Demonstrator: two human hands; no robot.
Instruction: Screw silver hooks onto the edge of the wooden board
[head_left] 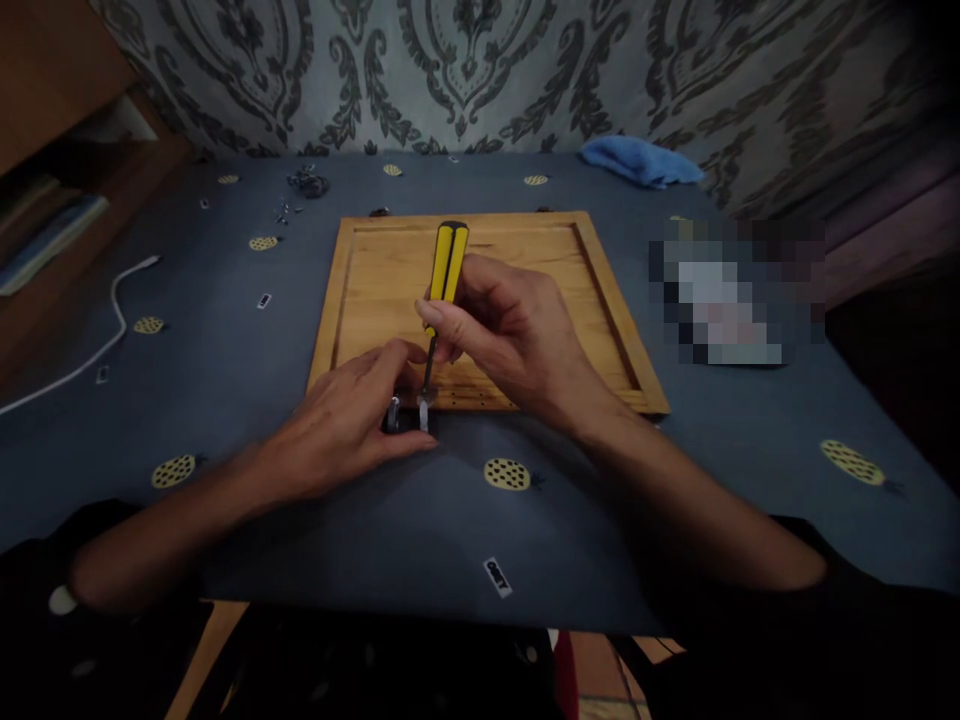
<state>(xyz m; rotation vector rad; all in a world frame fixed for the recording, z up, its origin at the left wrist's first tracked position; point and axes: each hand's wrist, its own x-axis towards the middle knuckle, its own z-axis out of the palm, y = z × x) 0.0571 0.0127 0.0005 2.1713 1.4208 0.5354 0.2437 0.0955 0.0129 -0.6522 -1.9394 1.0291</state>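
Note:
A wooden panel (390,280) with a raised frame lies flat on the table. My right hand (517,330) grips a screwdriver (448,262) with a yellow and black handle, held nearly upright. Its shaft points down to a small dark fitting with shiny metal parts (424,415) at the panel's near edge. Around that fitting, my left hand (360,410) has its thumb in front and its fingers behind, holding it against the edge. The screwdriver's tip meets the fitting, but the screw itself is too small to make out. Several small holes run along the near frame bar to the right.
A blue cloth (641,162) lies at the back right, near a blurred-out object (724,300). Small dark hardware pieces (307,182) sit at the back left. A white cable (120,300) crosses the left side. Two dark fittings (380,212) show at the panel's far edge.

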